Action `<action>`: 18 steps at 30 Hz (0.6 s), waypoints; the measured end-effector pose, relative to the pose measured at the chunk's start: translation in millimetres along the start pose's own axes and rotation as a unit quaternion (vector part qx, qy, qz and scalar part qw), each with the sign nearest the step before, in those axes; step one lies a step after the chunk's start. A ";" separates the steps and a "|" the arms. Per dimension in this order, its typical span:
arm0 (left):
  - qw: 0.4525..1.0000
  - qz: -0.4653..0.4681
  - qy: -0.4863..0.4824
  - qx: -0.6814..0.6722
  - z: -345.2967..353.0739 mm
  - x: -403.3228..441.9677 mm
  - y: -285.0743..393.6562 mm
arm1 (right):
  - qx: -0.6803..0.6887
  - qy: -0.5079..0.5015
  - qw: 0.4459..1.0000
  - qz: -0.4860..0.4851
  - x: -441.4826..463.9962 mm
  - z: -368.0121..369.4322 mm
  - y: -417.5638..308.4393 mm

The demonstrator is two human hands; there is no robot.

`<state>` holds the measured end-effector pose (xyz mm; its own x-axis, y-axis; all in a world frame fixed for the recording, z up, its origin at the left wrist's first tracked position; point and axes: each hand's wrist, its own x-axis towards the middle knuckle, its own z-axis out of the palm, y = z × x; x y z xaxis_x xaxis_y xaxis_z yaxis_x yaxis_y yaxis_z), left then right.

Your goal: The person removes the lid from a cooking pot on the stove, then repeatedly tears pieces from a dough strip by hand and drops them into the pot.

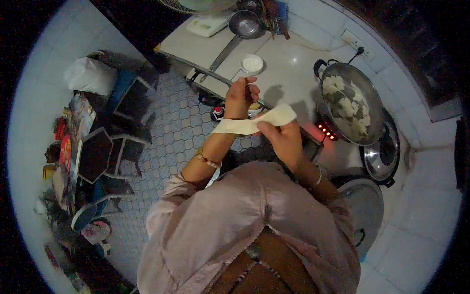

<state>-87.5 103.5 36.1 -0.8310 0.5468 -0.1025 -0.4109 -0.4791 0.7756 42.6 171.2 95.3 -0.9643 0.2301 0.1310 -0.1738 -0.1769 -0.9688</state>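
A long pale strip of dough lies across my left wrist and stretches to my right hand. My right thumb and fingers are closed on the strip, whose folded broad end rises above them. My left hand is raised beyond the strip, its fingers loosely bent and apart, with nothing clearly visible in them. To the right, a deep pan holds several torn dough pieces in liquid. It stands on a cooker with lit red indicators.
A small white bowl of pale contents and a long-handled ladle are on the counter. A glass lid is beside the pan, near a large round grey lid. Chairs stand left.
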 end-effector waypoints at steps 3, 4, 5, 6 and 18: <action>0.994 -0.025 0.036 -0.099 -15.3 -1.8 -16.9 | -0.058 0.000 0.997 -0.060 -3.4 0.3 -10.4; 0.984 -0.046 0.022 -0.171 -18.4 -4.0 -23.4 | -0.047 0.033 0.997 -0.045 -3.5 -1.3 -14.0; 0.968 -0.067 0.008 -0.243 -21.7 -6.5 -30.2 | -0.037 0.066 0.997 -0.029 -4.0 -3.2 -18.8; 0.959 -0.081 0.006 -0.270 -19.9 -11.9 -30.3 | -0.116 0.067 0.989 -0.059 -0.8 -6.1 -26.3; 0.939 -0.193 -0.108 -0.263 -7.3 -43.6 -5.8 | -0.290 0.027 0.957 -0.016 15.3 -50.5 19.4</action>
<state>-51.7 77.4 31.5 -0.5107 0.8482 -0.1402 -0.8409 -0.4589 0.2867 34.7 219.6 67.8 -0.9460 0.2781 0.1664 -0.0480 0.3876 -0.9206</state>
